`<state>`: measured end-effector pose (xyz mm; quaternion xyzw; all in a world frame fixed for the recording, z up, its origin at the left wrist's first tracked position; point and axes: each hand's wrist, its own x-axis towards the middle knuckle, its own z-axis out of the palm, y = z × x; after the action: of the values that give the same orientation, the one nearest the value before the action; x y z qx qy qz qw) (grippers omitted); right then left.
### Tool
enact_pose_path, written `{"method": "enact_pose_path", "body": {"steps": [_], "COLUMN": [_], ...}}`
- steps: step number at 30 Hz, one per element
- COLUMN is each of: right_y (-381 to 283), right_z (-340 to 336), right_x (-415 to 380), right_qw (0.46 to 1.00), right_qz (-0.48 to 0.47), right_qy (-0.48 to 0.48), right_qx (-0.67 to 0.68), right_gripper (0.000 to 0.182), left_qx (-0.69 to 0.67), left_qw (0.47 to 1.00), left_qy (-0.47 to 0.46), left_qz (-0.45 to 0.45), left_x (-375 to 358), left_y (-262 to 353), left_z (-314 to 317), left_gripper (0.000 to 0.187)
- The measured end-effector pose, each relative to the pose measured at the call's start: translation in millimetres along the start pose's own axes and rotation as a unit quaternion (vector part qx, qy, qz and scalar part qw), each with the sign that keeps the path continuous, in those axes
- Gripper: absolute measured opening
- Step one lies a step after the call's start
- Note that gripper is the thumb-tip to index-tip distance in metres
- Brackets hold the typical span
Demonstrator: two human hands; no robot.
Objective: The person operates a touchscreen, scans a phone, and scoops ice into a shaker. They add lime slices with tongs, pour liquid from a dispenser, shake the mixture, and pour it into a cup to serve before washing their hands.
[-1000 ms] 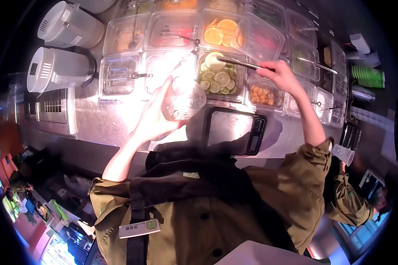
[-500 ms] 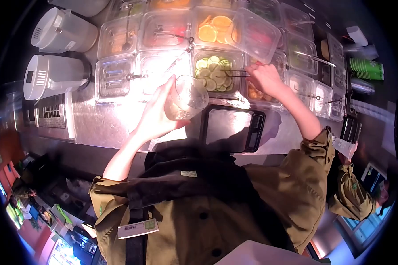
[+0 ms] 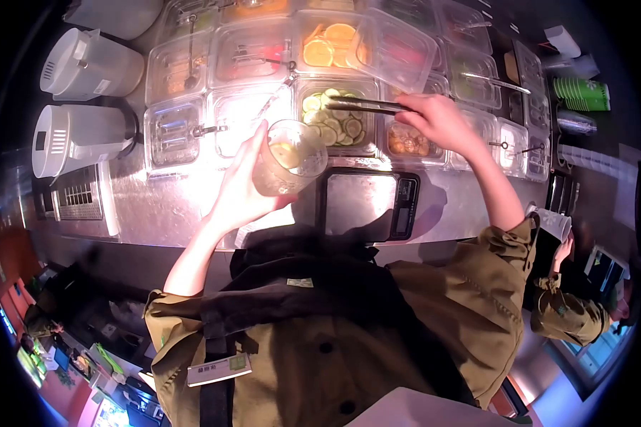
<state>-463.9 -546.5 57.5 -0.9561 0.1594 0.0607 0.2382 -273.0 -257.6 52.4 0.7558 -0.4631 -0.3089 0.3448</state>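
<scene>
Right hand (image 3: 438,121) lifts tongs (image 3: 367,106) off lime bin (image 3: 335,121), pinching them; left hand (image 3: 242,188) still grips cup (image 3: 288,156).

Bare steel bench (image 3: 164,203) open at nine o'clock, scale (image 3: 367,204) blocking centre, raised tub lid (image 3: 395,50) possibly crowding twelve o'clock

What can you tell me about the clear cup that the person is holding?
The cup is clear plastic, round and open at the top, with no lid. It is tilted, its mouth turned toward the tub of green slices. Something pale lies inside; it is too blurred to name. The left hand grips it from the side and below, in the air above the steel counter, beside the scale. The tongs in the right hand do not touch it.
</scene>
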Motion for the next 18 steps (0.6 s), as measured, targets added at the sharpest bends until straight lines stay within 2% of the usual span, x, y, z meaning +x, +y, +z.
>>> {"method": "enact_pose_path", "body": {"steps": [3,5,9,12,15,18], "right_y": [9.9,19.3,9.9,11.8,25.2,17.2], "right_z": [45.6,72.1,76.0,56.9,32.9,3.4], "right_x": [17.6,33.3,47.6,39.1,19.3,-1.7], "right_qw": [0.99,0.992,0.987,0.979,0.995,0.983], "right_qz": [0.003,0.015,0.005,0.029,0.028,0.052], "right_qy": [-0.052,-0.062,-0.086,-0.062,0.017,0.061], "right_qx": [-0.131,-0.111,-0.138,-0.191,-0.093,0.163], "right_gripper": [0.02,0.019,0.018,0.018,0.021,0.025], "left_qx": [-0.01,-0.005,0.016,0.016,0.014,0.021], "left_qw": [1.0,1.0,1.0,0.999,1.0,1.0], "left_qy": [0.011,0.011,0.018,0.027,0.022,0.012], "left_qz": [-0.006,-0.015,-0.01,-0.016,-0.005,0.003], "left_x": [-8.6,-12.3,-15.1,-15.9,-12.3,-5.9], "left_y": [-7.9,-11.1,-13.9,-14.2,-16.6,-12.2], "left_z": [-2.5,-2.9,-5.2,-6.3,-3.5,-1.5], "left_gripper": [0.11,0.11,0.11,0.109,0.108,0.107]}}
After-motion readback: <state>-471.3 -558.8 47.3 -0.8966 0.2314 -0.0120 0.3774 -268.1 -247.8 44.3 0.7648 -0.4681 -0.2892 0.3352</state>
